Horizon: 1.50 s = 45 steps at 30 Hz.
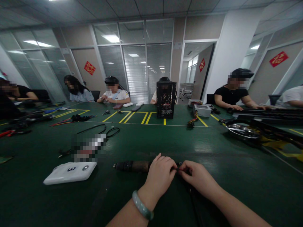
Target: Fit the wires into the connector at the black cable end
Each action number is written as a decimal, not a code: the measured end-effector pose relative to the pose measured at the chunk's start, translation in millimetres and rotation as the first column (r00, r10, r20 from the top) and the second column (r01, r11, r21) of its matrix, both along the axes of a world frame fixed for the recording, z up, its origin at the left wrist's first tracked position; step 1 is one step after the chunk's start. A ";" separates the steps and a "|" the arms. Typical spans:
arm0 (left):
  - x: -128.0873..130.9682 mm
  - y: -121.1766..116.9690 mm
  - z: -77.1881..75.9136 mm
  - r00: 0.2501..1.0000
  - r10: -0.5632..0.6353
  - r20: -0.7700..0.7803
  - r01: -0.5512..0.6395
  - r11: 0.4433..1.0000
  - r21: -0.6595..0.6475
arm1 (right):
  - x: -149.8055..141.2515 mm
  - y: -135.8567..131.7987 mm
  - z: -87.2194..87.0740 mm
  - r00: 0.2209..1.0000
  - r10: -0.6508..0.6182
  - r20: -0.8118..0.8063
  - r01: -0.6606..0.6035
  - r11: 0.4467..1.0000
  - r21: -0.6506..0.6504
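An electric screwdriver (139, 166) with a dark, worn barrel lies on the green table, its bit end pointing left. My left hand (158, 173), wearing a pale green bangle (142, 205), is closed over the rear part of the tool. Just right of it, my right hand (199, 176) pinches at the tail end, where the black cord (192, 198) seems to join; the exact joint is hidden by my fingers. From there the cord runs down toward the table's near edge. Both hands' fingertips almost meet.
Left of the tool are a white power bank (71, 173) marked 3 and a black cable (91, 128). Farther back stand a black computer case (166, 100) and a power supply (202, 110). A metal bowl (243, 130) sits right. Several people work around the table.
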<state>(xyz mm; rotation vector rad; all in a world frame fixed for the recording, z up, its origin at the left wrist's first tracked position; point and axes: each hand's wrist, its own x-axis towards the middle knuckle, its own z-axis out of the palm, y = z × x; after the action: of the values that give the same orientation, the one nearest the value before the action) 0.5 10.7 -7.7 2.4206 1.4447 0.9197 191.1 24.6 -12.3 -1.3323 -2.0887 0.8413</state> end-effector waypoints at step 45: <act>1.6 0.3 2.5 1.000 0.018 -0.012 -0.018 1.000 -0.001 | -2.1 -1.1 5.4 0.999 0.038 -0.029 -0.039 0.999 -0.017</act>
<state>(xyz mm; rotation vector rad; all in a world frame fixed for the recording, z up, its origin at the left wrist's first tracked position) 2.1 11.0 -5.2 2.4203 1.4723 0.9103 189.0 23.5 -6.9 -1.2856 -2.0951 0.8920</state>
